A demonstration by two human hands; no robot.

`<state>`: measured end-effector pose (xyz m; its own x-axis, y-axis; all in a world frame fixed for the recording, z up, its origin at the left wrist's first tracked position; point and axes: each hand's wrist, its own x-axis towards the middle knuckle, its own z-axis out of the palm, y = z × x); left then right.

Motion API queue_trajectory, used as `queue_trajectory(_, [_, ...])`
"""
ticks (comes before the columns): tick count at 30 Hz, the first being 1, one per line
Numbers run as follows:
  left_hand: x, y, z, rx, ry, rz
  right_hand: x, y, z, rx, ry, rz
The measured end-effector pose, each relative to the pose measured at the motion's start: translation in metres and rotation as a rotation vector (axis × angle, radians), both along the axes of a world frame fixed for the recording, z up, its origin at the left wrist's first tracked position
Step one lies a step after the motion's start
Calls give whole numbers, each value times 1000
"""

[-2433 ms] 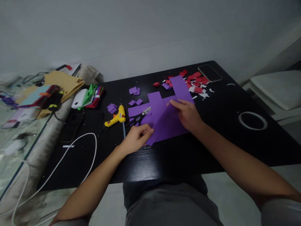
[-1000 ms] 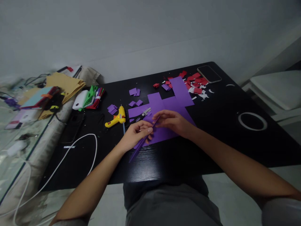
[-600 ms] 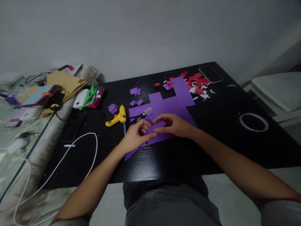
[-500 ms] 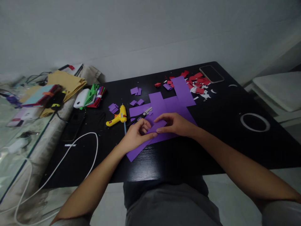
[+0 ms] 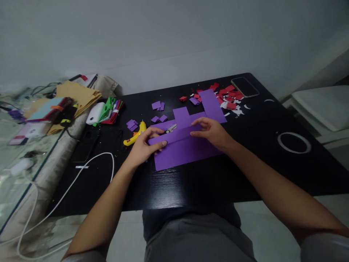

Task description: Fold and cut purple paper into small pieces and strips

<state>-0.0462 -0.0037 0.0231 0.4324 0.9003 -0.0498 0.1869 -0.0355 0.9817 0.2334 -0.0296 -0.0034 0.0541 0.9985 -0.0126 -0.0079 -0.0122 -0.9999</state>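
A long purple paper strip (image 5: 177,136) stretches between my hands, over a larger purple sheet (image 5: 180,155) on the black table. My left hand (image 5: 145,145) pinches its left end, thumb on the near side. At the other end, my right hand (image 5: 214,134) grips the strip between thumb and fingers. Just behind the strip lie scissors (image 5: 171,128), blades showing and handles mostly covered. Left of them is a yellow glue gun (image 5: 135,137), partly hidden by my left hand. Other purple pieces (image 5: 182,115) lie beyond the strip, one long piece (image 5: 212,105) further right.
Small folded purple papers (image 5: 132,124) sit in groups behind the glue gun. Red and white scraps (image 5: 231,98) are heaped near a phone (image 5: 245,86) at the back right. A tape ring (image 5: 294,142) lies at right; a white cable (image 5: 109,154) loops at left.
My hands have moved apart, the left one leftward and the right one up and right. The strip, earlier slanting toward the table's front, is now stretched sideways between them.
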Motion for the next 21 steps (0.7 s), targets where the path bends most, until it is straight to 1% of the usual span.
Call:
queue_trajectory(5, [-2,7,-6,-14,-120,105,0,-1,-2,-47,140,4])
queue_trajectory(9, [-3,10,-8,-60,-168,111,-3,-2,-1,-107,237,34])
queue_trajectory(12, [-3,10,-8,-87,-182,120,-4,-2,0,-122,276,40])
queue_trajectory(21, [-2,11,-7,-151,-292,198,-5,-2,6,-80,317,-62])
